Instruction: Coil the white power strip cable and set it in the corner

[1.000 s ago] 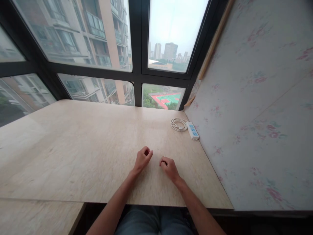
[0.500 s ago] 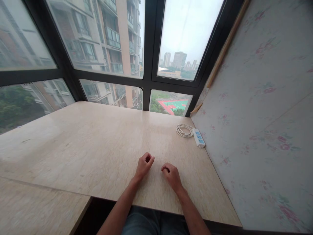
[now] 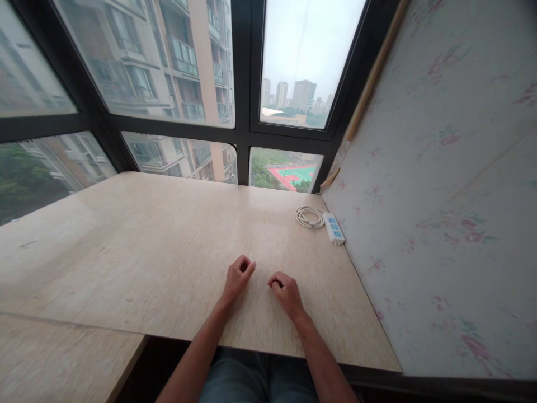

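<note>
My left hand [image 3: 238,280] rests on the marble-patterned stone counter [image 3: 168,240], its fingers curled into a loose fist with the thumb against them. A dark hollow shows inside the curl, and I see nothing held there. A short gap to the right, my right hand [image 3: 287,292] is also on the counter, fingers bent inward in a loose fist, with nothing visible in it. Beyond the right hand, near the wall, lies a white power strip [image 3: 334,228] with blue socket faces. Its white cable [image 3: 309,217] is coiled beside it.
A flower-patterned papered wall [image 3: 419,224] bounds the counter on the right. Dark window frames [image 3: 176,124] stand along the back and left. At lower left another stone slab [image 3: 54,358] meets the counter. My legs [image 3: 243,378] are below the front edge.
The head view has turned slightly, so the whole scene sits further left and a little higher. Both hands keep the same curled shape and place on the counter.
</note>
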`<state>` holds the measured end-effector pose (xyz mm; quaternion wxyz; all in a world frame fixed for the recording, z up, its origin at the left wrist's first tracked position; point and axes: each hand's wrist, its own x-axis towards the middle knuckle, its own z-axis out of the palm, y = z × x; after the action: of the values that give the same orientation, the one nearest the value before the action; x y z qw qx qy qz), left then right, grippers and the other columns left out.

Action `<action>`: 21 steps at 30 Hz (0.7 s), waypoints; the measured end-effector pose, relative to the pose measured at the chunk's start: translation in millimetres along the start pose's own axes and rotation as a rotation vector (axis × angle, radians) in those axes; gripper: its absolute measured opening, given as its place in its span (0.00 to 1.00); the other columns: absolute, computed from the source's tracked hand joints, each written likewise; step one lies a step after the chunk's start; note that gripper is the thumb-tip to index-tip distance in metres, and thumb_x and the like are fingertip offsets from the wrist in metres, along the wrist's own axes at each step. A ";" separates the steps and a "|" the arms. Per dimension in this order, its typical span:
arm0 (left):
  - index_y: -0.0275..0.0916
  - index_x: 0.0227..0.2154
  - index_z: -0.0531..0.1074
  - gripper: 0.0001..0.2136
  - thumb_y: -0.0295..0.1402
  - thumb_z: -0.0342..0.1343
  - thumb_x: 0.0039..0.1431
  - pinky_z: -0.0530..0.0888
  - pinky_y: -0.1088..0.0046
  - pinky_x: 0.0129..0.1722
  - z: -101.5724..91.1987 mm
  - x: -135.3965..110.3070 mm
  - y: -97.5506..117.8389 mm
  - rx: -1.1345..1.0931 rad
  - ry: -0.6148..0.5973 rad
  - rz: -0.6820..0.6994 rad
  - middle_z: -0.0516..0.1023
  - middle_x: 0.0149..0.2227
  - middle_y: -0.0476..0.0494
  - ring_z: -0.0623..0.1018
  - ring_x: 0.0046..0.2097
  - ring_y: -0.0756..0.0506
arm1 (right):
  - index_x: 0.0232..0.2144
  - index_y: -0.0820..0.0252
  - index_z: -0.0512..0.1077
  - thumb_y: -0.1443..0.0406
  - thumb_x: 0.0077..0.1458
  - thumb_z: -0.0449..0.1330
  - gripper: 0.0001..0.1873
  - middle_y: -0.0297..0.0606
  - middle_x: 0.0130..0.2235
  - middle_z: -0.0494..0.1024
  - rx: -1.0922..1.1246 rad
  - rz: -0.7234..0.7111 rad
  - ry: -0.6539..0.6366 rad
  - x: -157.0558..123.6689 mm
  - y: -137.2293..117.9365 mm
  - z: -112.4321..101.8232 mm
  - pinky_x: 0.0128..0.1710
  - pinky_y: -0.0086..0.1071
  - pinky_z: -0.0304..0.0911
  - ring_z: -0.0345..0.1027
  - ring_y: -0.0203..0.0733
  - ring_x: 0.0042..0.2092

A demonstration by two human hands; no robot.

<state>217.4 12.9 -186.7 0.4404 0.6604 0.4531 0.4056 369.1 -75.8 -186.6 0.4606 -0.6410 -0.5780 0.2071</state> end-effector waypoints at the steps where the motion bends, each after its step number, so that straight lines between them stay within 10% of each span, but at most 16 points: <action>1: 0.40 0.22 0.60 0.15 0.44 0.54 0.54 0.62 0.75 0.23 0.0 -0.1 0.3 -0.002 0.001 -0.004 0.62 0.20 0.54 0.64 0.23 0.51 | 0.21 0.58 0.70 0.74 0.47 0.50 0.12 0.34 0.25 0.74 -0.001 -0.002 -0.002 -0.1 0.1 -0.1 0.32 0.29 0.58 0.67 0.37 0.30; 21: 0.40 0.23 0.61 0.14 0.44 0.54 0.55 0.62 0.76 0.23 0.7 -0.5 0.7 -0.013 0.000 -0.009 0.64 0.21 0.53 0.65 0.23 0.51 | 0.21 0.58 0.71 0.73 0.47 0.50 0.12 0.34 0.26 0.75 0.010 0.001 -0.016 -0.2 2.5 -0.7 0.33 0.29 0.58 0.67 0.37 0.30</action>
<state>218.1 12.1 -186.3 0.4467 0.6554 0.4533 0.4067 371.0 -76.0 -188.4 0.4590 -0.6373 -0.5804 0.2152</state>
